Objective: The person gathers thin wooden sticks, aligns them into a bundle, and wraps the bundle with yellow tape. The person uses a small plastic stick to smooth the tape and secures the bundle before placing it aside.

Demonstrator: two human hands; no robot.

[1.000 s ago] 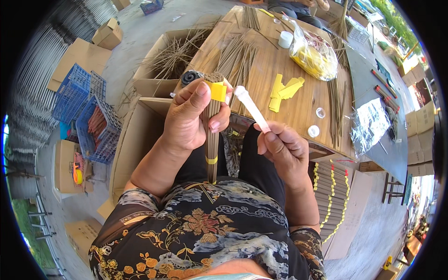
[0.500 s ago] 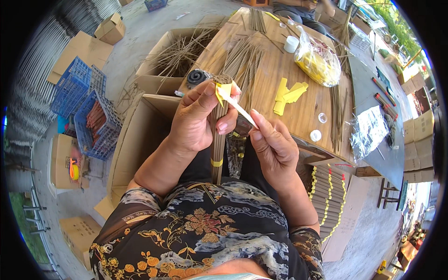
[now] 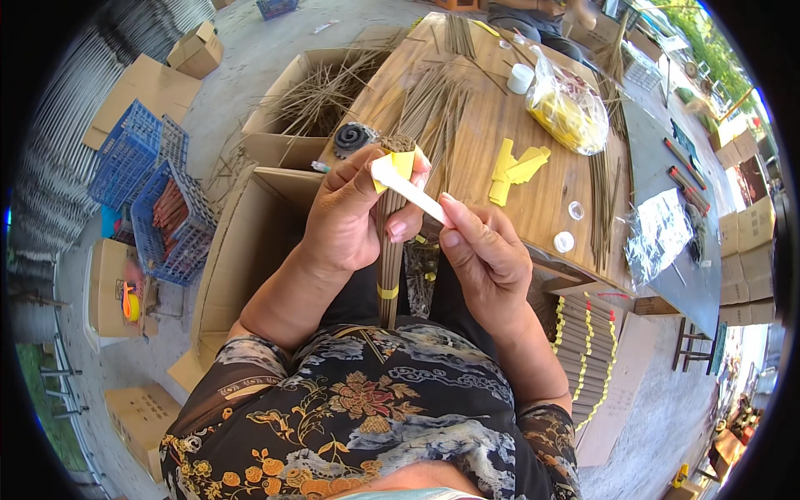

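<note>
One bundle of thin brown sticks [image 3: 388, 250] stands upright in front of the person's lap, its top end near the edge of the wooden table [image 3: 533, 217]. One yellow band circles it low down, and a yellow paper strip [image 3: 402, 163] sits at its top. Left hand [image 3: 354, 212] wraps the upper bundle, fingers curled and pressed tight round it, thumb against the yellow strip. Right hand [image 3: 483, 254] pinches the lower end of one white paper strip [image 3: 412, 190] between thumb and forefinger; the other fingers are folded in. The strip runs slantwise up to the bundle's top, touching the left thumb.

On the table: one small heap of yellow paper strips [image 3: 517, 167], one clear bag of yellow material [image 3: 568, 108], two small round clear lids [image 3: 570, 225], one white cup [image 3: 520, 78], loose sticks spread in several sheaves. One dark coiled disc [image 3: 355, 136] at the table corner. To the left, two open cardboard boxes, the far one [image 3: 283, 125] holding loose sticks; two blue plastic crates [image 3: 154, 196] on the floor
</note>
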